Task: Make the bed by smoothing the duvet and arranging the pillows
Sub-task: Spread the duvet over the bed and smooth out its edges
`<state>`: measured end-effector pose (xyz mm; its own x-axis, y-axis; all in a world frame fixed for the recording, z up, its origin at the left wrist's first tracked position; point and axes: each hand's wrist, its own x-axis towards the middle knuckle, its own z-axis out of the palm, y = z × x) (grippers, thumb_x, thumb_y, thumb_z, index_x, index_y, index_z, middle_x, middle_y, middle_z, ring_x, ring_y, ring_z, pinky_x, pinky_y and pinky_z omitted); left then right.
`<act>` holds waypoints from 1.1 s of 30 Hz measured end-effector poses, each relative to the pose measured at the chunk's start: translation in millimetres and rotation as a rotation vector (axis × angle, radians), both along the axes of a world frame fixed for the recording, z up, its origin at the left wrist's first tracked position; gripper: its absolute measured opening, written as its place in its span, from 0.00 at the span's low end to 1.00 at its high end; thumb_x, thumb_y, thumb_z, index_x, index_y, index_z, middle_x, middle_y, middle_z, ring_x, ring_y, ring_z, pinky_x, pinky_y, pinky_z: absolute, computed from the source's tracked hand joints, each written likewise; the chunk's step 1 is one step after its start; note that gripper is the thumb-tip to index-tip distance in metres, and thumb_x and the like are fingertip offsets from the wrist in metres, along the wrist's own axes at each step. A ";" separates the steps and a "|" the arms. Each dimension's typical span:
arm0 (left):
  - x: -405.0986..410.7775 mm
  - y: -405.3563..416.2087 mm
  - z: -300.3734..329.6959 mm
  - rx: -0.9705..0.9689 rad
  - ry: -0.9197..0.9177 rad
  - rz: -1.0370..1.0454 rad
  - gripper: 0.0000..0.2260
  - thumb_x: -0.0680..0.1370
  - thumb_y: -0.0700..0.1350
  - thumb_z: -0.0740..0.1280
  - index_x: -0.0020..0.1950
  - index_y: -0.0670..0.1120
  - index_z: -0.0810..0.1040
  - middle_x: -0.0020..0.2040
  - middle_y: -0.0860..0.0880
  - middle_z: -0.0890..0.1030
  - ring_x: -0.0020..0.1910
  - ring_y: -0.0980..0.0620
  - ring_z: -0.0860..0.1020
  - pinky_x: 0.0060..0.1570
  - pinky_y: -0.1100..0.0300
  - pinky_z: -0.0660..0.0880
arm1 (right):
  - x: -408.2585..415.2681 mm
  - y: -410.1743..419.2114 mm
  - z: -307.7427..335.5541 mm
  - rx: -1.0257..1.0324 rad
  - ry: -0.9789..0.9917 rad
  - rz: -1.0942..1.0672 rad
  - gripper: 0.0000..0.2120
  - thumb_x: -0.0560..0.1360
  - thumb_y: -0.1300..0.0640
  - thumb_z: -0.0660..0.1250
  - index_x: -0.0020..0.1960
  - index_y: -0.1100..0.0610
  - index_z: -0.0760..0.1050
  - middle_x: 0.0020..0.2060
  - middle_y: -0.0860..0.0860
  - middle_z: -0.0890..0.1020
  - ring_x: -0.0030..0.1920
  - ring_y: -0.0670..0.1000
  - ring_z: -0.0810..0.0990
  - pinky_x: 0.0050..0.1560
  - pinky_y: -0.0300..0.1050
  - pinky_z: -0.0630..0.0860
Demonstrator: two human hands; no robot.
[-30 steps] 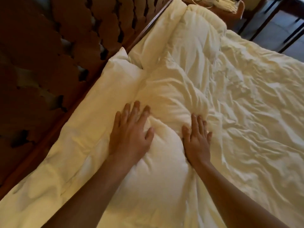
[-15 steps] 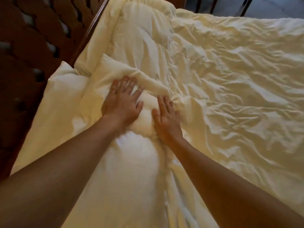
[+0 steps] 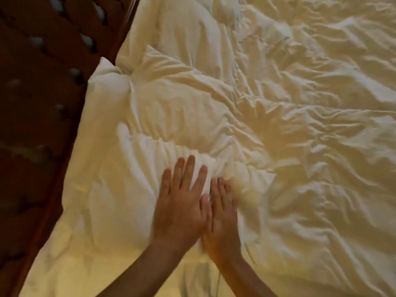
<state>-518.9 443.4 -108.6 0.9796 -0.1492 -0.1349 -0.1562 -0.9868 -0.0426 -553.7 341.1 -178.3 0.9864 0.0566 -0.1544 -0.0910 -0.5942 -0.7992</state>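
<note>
Because everything here is soft, light cloth over loose filling, it will likely give under any push and bunch rather than slide, so flat palms suit the smoothing and a pinch at a corner or hem suits any pulling. At the far left stands the dark carved wooden headboard (image 3: 42, 125), and lying along it is a white pillow (image 3: 107, 108), plump and cool in tone, its upper corner poking out beside the rail. Just right of it the cream duvet (image 3: 300, 146) covers the rest of the bed, its near edge overlapping the pillow and gathered into fine pleats. The left hand (image 3: 182, 202) lies flat on that puffy edge with fingers straight and slightly spread, pressing and holding nothing; the right hand (image 3: 222, 217), touching it at the thumb side, is likewise flat and extended on the cloth. Farther right the duvet is heavily creased, ridges running in all directions, so most of the smoothing appears left to do.
</note>
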 end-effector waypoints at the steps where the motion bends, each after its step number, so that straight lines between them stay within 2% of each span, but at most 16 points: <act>1: -19.7 9.3 -2.6 0.034 0.025 0.007 0.28 0.80 0.52 0.52 0.80 0.50 0.57 0.81 0.45 0.51 0.80 0.44 0.48 0.76 0.42 0.52 | -21.3 -0.7 -5.9 -0.068 0.014 0.026 0.27 0.83 0.45 0.47 0.80 0.52 0.54 0.80 0.49 0.55 0.80 0.49 0.50 0.78 0.53 0.50; 3: -46.3 38.0 3.0 0.073 0.046 0.033 0.28 0.79 0.52 0.56 0.80 0.50 0.58 0.81 0.46 0.53 0.80 0.45 0.50 0.76 0.42 0.53 | -53.8 -16.8 -16.8 -0.222 0.100 0.090 0.29 0.81 0.45 0.51 0.80 0.55 0.58 0.79 0.52 0.59 0.79 0.53 0.57 0.75 0.59 0.58; 6: -67.1 76.9 23.7 0.135 0.030 0.093 0.29 0.79 0.52 0.58 0.80 0.50 0.59 0.81 0.47 0.55 0.80 0.45 0.52 0.75 0.41 0.54 | -79.9 -66.3 -23.2 -0.447 0.227 0.214 0.31 0.80 0.41 0.51 0.78 0.54 0.62 0.78 0.53 0.64 0.77 0.57 0.63 0.73 0.62 0.61; 8: -78.4 93.0 40.9 0.167 0.055 0.232 0.29 0.80 0.54 0.55 0.80 0.50 0.58 0.81 0.47 0.56 0.80 0.44 0.52 0.75 0.40 0.52 | -88.4 -102.8 -12.3 -0.538 0.363 0.296 0.36 0.79 0.34 0.42 0.78 0.53 0.63 0.77 0.54 0.65 0.77 0.58 0.63 0.73 0.64 0.60; 10: -93.1 95.7 60.4 0.141 0.102 0.388 0.28 0.80 0.56 0.49 0.80 0.49 0.57 0.81 0.45 0.56 0.79 0.42 0.53 0.74 0.39 0.53 | -93.7 -133.5 12.2 -0.554 0.420 0.331 0.45 0.73 0.28 0.29 0.81 0.50 0.54 0.80 0.52 0.58 0.80 0.55 0.53 0.77 0.60 0.53; 12: -110.8 78.9 79.1 0.029 0.130 0.474 0.27 0.81 0.55 0.47 0.80 0.48 0.59 0.80 0.43 0.56 0.79 0.42 0.53 0.73 0.40 0.56 | -96.9 -155.6 51.5 -0.468 0.451 0.318 0.44 0.71 0.27 0.30 0.81 0.47 0.45 0.81 0.49 0.50 0.80 0.51 0.45 0.78 0.54 0.45; 13: -120.0 64.1 88.5 -0.039 0.133 0.486 0.25 0.83 0.54 0.49 0.80 0.49 0.59 0.80 0.44 0.56 0.79 0.43 0.53 0.74 0.42 0.55 | -97.9 -164.3 74.8 -0.411 0.449 0.298 0.44 0.70 0.28 0.31 0.81 0.46 0.45 0.81 0.48 0.48 0.80 0.50 0.44 0.78 0.53 0.43; 16: -136.7 8.9 125.3 -0.305 0.126 0.502 0.23 0.84 0.53 0.54 0.79 0.53 0.59 0.81 0.48 0.54 0.80 0.48 0.51 0.76 0.49 0.52 | -98.8 -186.6 146.2 -0.265 0.346 0.174 0.35 0.77 0.33 0.42 0.81 0.46 0.50 0.80 0.47 0.52 0.80 0.47 0.45 0.78 0.49 0.44; 19: -152.2 -44.6 167.3 -0.535 0.109 0.499 0.22 0.84 0.53 0.55 0.78 0.54 0.62 0.80 0.50 0.58 0.78 0.52 0.55 0.74 0.55 0.55 | -112.7 -208.2 206.3 -0.148 0.236 0.070 0.27 0.83 0.42 0.52 0.80 0.47 0.56 0.79 0.48 0.58 0.80 0.48 0.50 0.78 0.50 0.48; 23: -166.6 -105.3 220.1 -0.721 0.085 0.398 0.21 0.83 0.55 0.54 0.75 0.53 0.67 0.76 0.51 0.66 0.76 0.54 0.61 0.71 0.59 0.58 | -141.5 -231.4 266.8 -0.044 0.149 -0.019 0.25 0.83 0.44 0.54 0.78 0.49 0.61 0.77 0.48 0.65 0.78 0.49 0.57 0.77 0.56 0.56; 27: -182.3 -144.5 260.6 -0.858 0.053 0.276 0.16 0.84 0.47 0.58 0.72 0.51 0.71 0.68 0.55 0.72 0.69 0.54 0.69 0.68 0.58 0.65 | -174.9 -249.2 308.4 0.038 0.060 -0.141 0.27 0.80 0.39 0.52 0.75 0.48 0.66 0.73 0.47 0.71 0.76 0.48 0.64 0.75 0.58 0.62; 30: -191.9 -165.2 283.3 -0.907 0.081 0.167 0.16 0.83 0.46 0.59 0.71 0.51 0.72 0.66 0.56 0.74 0.65 0.54 0.73 0.61 0.60 0.68 | -203.4 -264.3 333.5 0.093 0.013 -0.289 0.31 0.77 0.34 0.51 0.74 0.48 0.67 0.71 0.45 0.73 0.73 0.45 0.67 0.73 0.52 0.66; 33: -200.3 -184.6 305.8 -0.974 0.139 0.048 0.15 0.83 0.47 0.60 0.70 0.52 0.73 0.64 0.55 0.77 0.58 0.61 0.76 0.51 0.72 0.69 | -236.1 -279.8 358.0 0.137 -0.067 -0.445 0.28 0.77 0.35 0.53 0.72 0.44 0.68 0.69 0.40 0.72 0.68 0.38 0.69 0.69 0.41 0.67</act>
<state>-719.1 258.8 197.2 0.9722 -0.2168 -0.0880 -0.0576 -0.5862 0.8081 -789.8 61.3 179.6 0.9270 -0.3586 -0.1099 -0.2583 -0.3978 -0.8804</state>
